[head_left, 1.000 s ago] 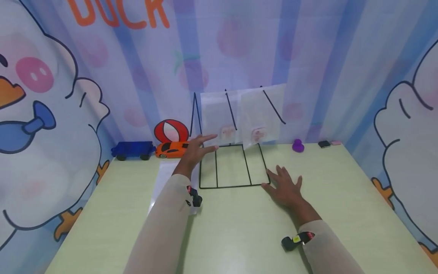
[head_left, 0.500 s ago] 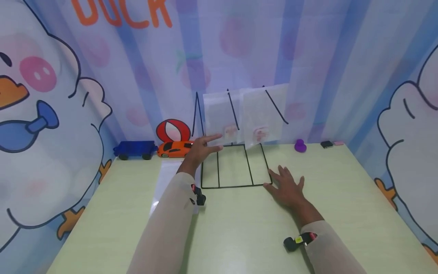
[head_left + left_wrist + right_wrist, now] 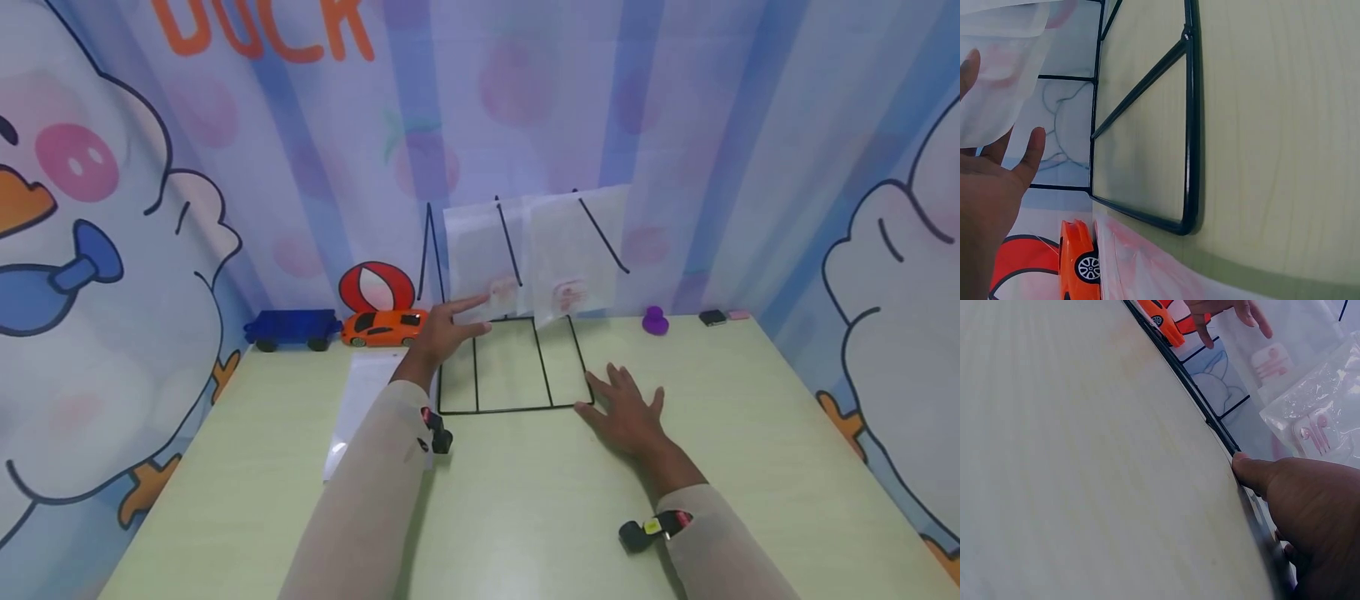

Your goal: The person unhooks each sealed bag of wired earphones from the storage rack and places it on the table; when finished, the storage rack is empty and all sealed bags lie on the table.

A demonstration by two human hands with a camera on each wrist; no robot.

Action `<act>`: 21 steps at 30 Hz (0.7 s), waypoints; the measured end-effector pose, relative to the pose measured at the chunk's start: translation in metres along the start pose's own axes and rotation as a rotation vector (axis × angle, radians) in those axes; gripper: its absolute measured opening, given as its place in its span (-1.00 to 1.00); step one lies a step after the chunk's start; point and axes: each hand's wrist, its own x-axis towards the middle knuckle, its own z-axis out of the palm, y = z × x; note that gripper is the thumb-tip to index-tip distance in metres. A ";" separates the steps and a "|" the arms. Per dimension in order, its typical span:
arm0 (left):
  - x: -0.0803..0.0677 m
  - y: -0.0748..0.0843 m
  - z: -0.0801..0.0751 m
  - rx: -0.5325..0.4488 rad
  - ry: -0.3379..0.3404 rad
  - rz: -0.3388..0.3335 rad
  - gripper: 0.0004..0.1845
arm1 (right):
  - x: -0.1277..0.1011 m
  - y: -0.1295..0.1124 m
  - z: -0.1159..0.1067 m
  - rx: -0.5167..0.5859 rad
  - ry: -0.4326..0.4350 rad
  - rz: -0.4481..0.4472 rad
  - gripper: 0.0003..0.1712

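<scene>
Left hand (image 3: pixel 441 332) has edged rightward beside the left hanging bag (image 3: pixel 478 257), fingers spread, contact unclear, while the right hand (image 3: pixel 626 417), also spread, touches the near right corner of the wire rack (image 3: pixel 1192 137) between them, probably bracing it so it won't slide.

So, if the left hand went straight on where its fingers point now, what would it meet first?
Probably the left hanging bag; depth is unclear, so the left hand may already touch it.
</scene>
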 end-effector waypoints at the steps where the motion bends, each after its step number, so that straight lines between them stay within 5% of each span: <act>1: 0.000 0.000 0.000 -0.011 0.001 -0.005 -0.38 | 0.000 0.000 0.000 -0.002 -0.001 0.000 -0.15; 21: -0.020 0.000 -0.003 0.027 0.119 0.123 -0.43 | -0.003 -0.003 -0.003 0.004 -0.006 0.000 -0.17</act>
